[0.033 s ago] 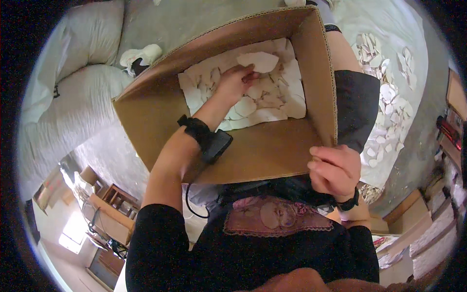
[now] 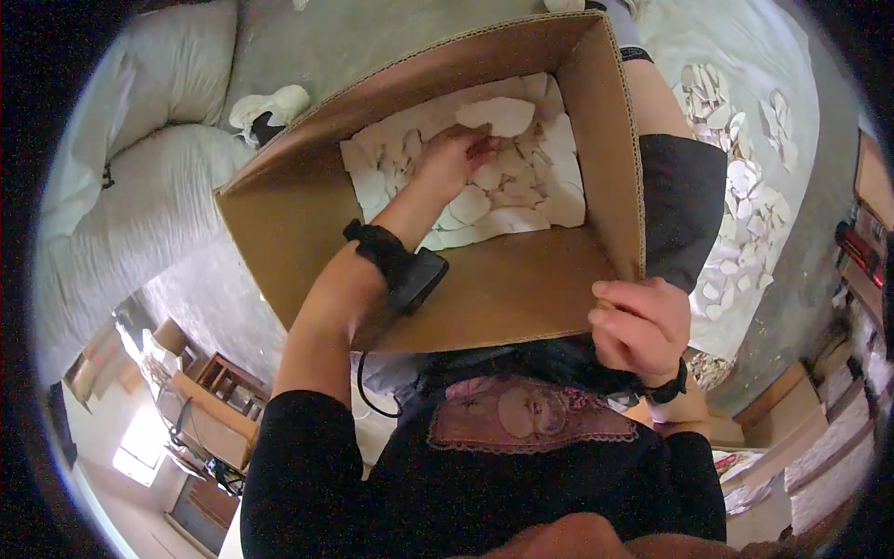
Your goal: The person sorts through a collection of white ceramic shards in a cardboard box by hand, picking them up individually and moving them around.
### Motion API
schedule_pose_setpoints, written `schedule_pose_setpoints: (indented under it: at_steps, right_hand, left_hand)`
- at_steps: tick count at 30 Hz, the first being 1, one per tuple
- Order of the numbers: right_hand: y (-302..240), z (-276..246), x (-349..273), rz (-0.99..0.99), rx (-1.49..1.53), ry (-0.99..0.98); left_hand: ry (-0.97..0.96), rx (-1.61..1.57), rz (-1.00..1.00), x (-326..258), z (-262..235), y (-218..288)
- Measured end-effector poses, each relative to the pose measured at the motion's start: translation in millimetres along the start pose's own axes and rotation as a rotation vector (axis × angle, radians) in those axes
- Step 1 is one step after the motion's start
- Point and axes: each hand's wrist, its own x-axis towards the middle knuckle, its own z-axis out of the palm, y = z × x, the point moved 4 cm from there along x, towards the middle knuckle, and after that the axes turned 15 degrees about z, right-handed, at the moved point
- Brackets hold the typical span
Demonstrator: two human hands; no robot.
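Observation:
A large open cardboard box is tilted in front of me. Thin, flat white pieces of irregular shape are spread across its bottom, larger ones along the edges and smaller ones in the middle. My left hand reaches inside with curled fingers, closed at the lower edge of a big white flat piece; the thumb's grip is partly hidden. At the near right corner, my right hand is closed on the box's rim.
To the right, more white pieces lie on a pale sheet on the floor. Big stuffed white sacks stand at the left, with a white bundle beside them. Cardboard boxes sit at the lower right.
My left hand and the big white piece by its fingers have shifted very slightly. My right hand and the box stay where they were.

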Motion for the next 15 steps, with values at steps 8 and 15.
schedule_pose_setpoints:
  at_steps: [8,15]
  right_hand:
    - [0,-1,0,-0.005,0.009,0.006]
    - [-1,0,1,-0.024,0.008,0.011]
  left_hand:
    - [-0.022,0.084,0.032,18,25,-16]
    - [-0.037,0.179,-0.015,29,28,-19]
